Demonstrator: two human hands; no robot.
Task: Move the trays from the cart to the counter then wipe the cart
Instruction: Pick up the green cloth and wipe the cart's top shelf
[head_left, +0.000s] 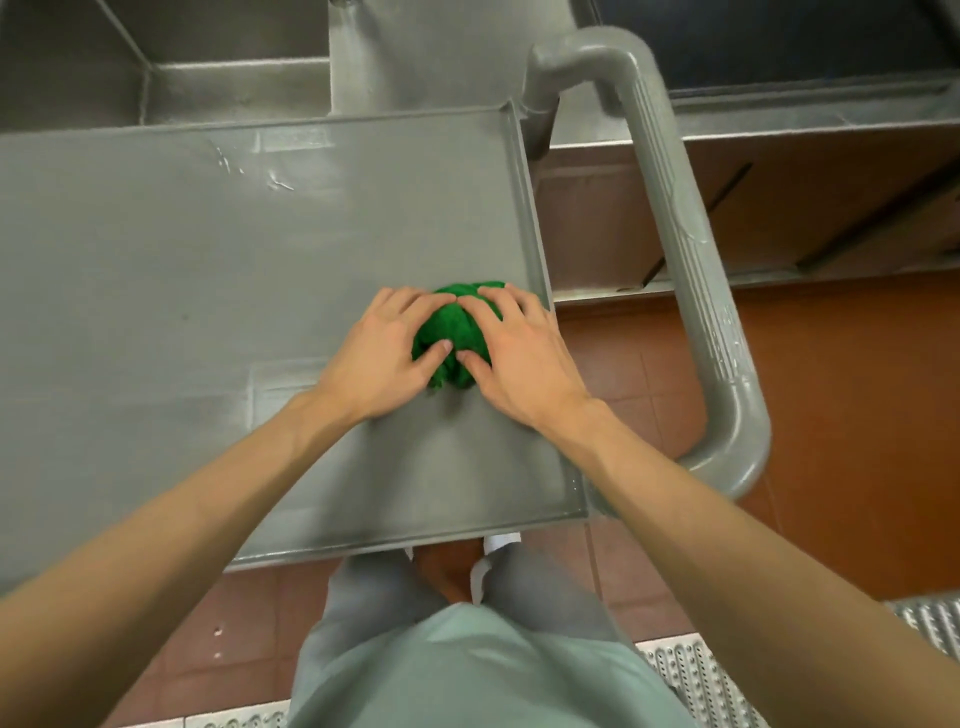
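Observation:
A bunched green cloth (456, 332) lies on the grey cart's top shelf (182, 270), near the shelf's right rim. My left hand (387, 353) presses on the cloth's left side with fingers spread. From the right, my right hand (519, 353) presses on the same cloth, its fingers spread as well. The fingertips of both hands nearly meet over the cloth. No trays are on the shelf in view.
The cart's thick grey handle (696, 249) loops past the shelf's right edge. A steel sink basin (156, 57) and counter (810, 119) stand beyond the cart. Red floor tiles (831, 415) and a metal floor grate (696, 675) lie below.

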